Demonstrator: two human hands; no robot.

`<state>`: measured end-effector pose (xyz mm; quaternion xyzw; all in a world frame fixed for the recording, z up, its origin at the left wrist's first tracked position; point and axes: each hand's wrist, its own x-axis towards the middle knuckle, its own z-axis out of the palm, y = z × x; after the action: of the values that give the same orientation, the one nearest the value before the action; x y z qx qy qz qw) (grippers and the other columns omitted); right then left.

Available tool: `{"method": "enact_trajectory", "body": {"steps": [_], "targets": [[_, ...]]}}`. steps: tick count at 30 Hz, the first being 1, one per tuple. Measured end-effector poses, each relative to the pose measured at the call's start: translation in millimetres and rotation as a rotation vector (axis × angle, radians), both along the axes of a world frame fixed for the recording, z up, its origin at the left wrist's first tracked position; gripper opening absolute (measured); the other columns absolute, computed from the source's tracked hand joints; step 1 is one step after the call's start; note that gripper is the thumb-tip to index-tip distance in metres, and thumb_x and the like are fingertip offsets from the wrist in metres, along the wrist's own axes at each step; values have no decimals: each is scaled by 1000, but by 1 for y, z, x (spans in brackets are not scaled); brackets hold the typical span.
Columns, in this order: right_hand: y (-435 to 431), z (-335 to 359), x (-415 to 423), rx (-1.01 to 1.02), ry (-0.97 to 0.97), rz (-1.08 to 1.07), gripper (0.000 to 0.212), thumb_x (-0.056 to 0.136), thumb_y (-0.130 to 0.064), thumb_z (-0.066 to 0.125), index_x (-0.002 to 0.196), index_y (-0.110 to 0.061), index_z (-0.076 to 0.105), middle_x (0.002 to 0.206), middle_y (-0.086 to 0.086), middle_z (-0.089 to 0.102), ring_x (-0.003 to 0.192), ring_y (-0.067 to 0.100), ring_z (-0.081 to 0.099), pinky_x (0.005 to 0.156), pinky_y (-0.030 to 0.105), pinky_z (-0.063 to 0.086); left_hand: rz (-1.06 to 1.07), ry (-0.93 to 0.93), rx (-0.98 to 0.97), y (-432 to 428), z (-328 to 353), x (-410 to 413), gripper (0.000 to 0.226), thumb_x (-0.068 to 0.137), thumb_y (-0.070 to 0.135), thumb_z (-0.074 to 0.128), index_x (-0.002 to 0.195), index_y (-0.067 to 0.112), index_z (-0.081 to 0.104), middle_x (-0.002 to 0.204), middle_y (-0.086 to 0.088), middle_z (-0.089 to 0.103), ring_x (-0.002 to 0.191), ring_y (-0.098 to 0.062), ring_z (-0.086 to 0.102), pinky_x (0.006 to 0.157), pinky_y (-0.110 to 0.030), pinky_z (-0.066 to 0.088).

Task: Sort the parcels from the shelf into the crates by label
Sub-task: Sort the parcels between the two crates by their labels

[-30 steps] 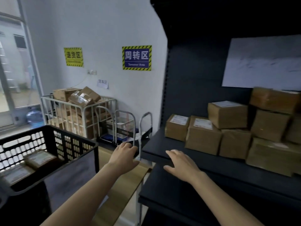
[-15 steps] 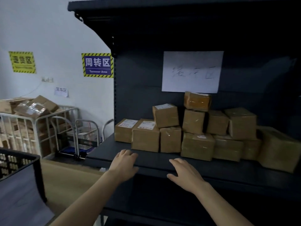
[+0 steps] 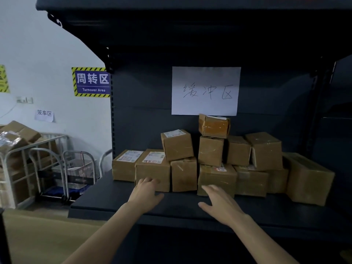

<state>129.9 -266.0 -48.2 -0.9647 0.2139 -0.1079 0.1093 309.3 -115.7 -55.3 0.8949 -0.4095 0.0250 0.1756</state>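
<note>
Hands moved fwd: left hand [image 3: 146, 194], fingers [image 3: 149, 181] bent, touches labelled parcel [image 3: 152, 168] at 11 o'clock, prob. to pull it; right hand [image 3: 222, 205], fingers spread, empty.

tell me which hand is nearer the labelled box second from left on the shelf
Left. The left hand has its fingertips at the front of the labelled box; the right hand is further right, before another parcel.
</note>
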Motion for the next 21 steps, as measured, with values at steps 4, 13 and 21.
{"method": "enact_trajectory", "body": {"steps": [4,13,21], "targets": [[-15,23,35,13,-92,-33,62,94,-41,46,147,-17,23,152,0,27,138,15,28,110,30,30,23,77,-143,-16,18,34,51,90,25,51,139,12,39,141,-11,44,131,-29,36,105,-35,34],[-45,82,119,119,-329,-154,61,95,-41,43,147,-15,23,154,5,25,141,20,23,114,36,26,-19,278,-514,-65,70,93,40,97,36,38,98,2,60,93,-13,61,85,-23,56,75,-35,42],[-64,87,161,260,-389,-209,64,95,-49,38,145,-12,27,148,7,35,136,22,34,110,35,30,-16,705,-581,-98,80,109,61,94,53,34,132,6,47,133,-10,52,122,-26,48,100,-35,37]]}}
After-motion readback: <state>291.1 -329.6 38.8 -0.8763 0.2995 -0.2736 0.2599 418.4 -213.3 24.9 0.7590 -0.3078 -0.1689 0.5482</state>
